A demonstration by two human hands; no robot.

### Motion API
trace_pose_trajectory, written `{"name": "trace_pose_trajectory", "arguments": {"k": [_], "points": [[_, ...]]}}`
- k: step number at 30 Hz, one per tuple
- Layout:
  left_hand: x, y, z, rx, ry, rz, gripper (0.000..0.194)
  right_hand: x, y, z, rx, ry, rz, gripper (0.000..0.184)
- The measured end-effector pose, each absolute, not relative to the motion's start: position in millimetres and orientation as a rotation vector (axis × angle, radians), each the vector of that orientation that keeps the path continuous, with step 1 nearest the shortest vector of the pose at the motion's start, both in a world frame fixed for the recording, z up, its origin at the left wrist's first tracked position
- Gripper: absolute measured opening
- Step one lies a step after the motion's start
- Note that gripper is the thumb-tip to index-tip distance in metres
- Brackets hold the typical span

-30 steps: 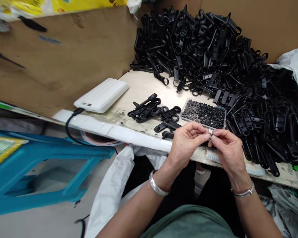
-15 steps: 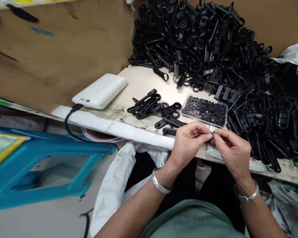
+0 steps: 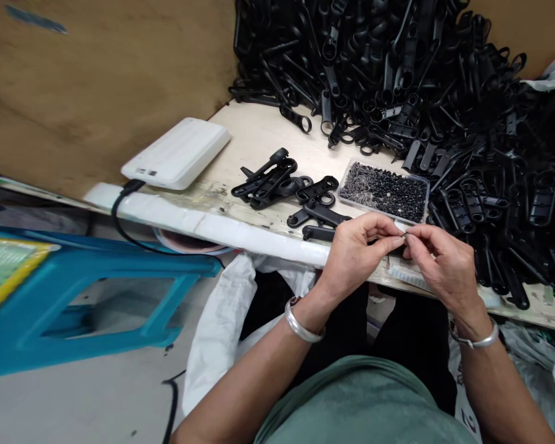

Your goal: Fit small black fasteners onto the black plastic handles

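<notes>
My left hand (image 3: 358, 250) and my right hand (image 3: 441, 262) meet fingertip to fingertip at the table's front edge. Both are closed in a pinch. Between the fingertips shows a tiny dark piece (image 3: 404, 235), too small to name; which hand bears it I cannot tell. Just beyond the hands lies a shallow clear plastic box (image 3: 346, 200) filled with tiny black and greyish pieces. To the left of my left hand, several black plastic arm-shaped parts with ring ends (image 3: 324, 213) lie on the table, one close to the knuckles.
A big heap of similar black parts (image 3: 388, 74) covers the back and right of the table (image 3: 240, 132). At the left lies a white power bank (image 3: 178, 151) with a black cable (image 3: 115, 216). A blue plastic stool (image 3: 23, 327) stands left below; a white sack (image 3: 222, 320) hangs at the edge.
The view has shifted, so the table things sit higher in the picture. Both hands stay pinched together, slightly farther right in the view. Nothing is visibly put down or taken up.
</notes>
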State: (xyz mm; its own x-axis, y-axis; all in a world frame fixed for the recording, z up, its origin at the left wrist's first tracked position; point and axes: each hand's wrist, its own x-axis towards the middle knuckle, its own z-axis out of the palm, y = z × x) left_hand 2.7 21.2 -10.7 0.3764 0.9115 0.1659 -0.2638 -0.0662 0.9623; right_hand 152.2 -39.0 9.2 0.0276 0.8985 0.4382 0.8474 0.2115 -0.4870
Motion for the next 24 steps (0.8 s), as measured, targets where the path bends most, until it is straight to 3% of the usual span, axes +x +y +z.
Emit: {"name": "trace_pose_trajectory", "arguments": {"k": [5,8,24], "points": [[-14,24,-7,2.181,0.786,0.999,0.019,170,-54,3,-1.8,-1.597,0.209,0.017],[-18,24,-11,2.521,0.79,0.763,0.012,174,-62,-2,-1.859,-1.605,0.147,0.017],[-18,15,-26,2.592,0.86,0.801,0.006,154,-60,-18,-1.815,-1.87,-0.16,0.016]]}}
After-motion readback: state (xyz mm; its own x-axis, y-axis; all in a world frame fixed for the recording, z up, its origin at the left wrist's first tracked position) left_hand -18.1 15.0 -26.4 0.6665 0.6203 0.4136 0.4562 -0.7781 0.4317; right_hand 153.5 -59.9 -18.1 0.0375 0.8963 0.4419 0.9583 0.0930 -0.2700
